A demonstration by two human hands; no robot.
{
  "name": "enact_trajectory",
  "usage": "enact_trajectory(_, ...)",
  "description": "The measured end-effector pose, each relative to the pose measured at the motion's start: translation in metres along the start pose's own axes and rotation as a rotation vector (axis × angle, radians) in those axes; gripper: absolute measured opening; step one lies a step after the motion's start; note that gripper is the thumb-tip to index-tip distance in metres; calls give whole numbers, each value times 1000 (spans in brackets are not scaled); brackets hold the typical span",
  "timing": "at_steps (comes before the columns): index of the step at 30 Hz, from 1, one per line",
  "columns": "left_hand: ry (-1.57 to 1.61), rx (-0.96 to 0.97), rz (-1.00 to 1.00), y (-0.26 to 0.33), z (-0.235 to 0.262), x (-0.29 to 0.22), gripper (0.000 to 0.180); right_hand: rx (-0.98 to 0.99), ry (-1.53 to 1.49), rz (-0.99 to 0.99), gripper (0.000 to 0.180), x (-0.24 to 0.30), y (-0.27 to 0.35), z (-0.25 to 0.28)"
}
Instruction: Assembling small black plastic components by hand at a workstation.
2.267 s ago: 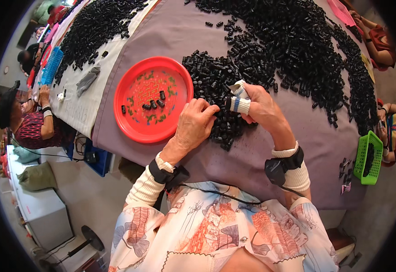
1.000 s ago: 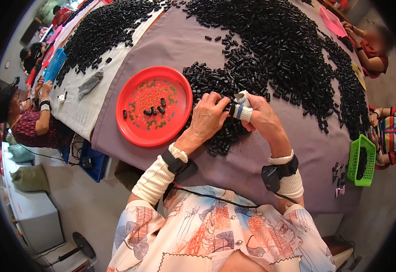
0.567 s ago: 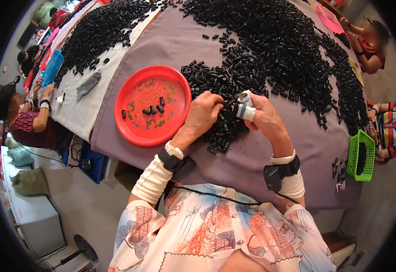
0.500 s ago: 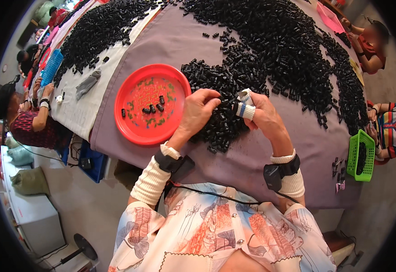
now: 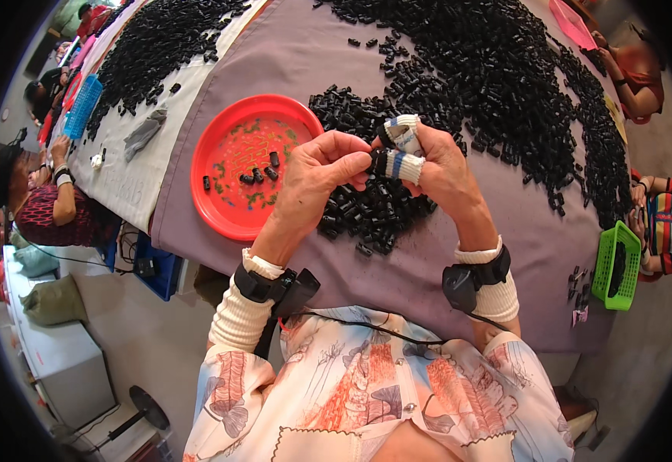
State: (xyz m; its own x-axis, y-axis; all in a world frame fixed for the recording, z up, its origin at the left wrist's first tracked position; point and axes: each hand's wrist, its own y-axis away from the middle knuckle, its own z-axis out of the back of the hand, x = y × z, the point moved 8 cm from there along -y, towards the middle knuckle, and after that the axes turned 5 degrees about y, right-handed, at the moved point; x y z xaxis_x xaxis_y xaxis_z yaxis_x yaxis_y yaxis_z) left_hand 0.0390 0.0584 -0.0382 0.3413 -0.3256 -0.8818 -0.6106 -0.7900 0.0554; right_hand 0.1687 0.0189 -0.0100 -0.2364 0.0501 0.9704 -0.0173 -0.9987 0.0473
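My left hand (image 5: 322,175) is closed in a pinch, thumb against forefinger. Facing it over the near edge of the black pile, my right hand (image 5: 445,171) wears white knitted finger covers (image 5: 405,165) with blue stripes on its thumb and a finger. Between the fingertips of both hands is a small black cylindrical piece (image 5: 377,162), partly hidden by them. Left of my left hand lies a red round tray (image 5: 220,138) with a coloured pattern; several black cylindrical pieces (image 5: 259,175) rest in it. A heap of like pieces (image 5: 382,212) spreads below and beyond my hands.
A larger black pile (image 5: 497,85) covers the table's far right. Across the left cloth lie another pile (image 5: 159,46), a grey cloth (image 5: 145,134) and a blue basket (image 5: 84,106). A green basket (image 5: 615,266) stands at the right edge. Other people (image 5: 35,185) work around the table.
My hands have come together, the left moving slightly right and the right slightly left, and the fingertips now meet at the black piece. The pieces in the tray look the same.
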Motion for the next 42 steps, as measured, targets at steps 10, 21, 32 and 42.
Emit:
enact_trajectory(10,128,-9,-42,1,-11,-3,24,-62,-115,47,22,1,6,8)
enact_trajectory(21,413,-69,-80,-1,-17,-2,20,-160,-171,80,24,3,13,3)
enact_trajectory(32,385,-44,-65,2,-22,-4,25,-184,-188,154,26,12,18,2)
enact_trajectory(42,310,-88,-28,9,-25,-11,22,-165,-37,322,29,29,19,-3)
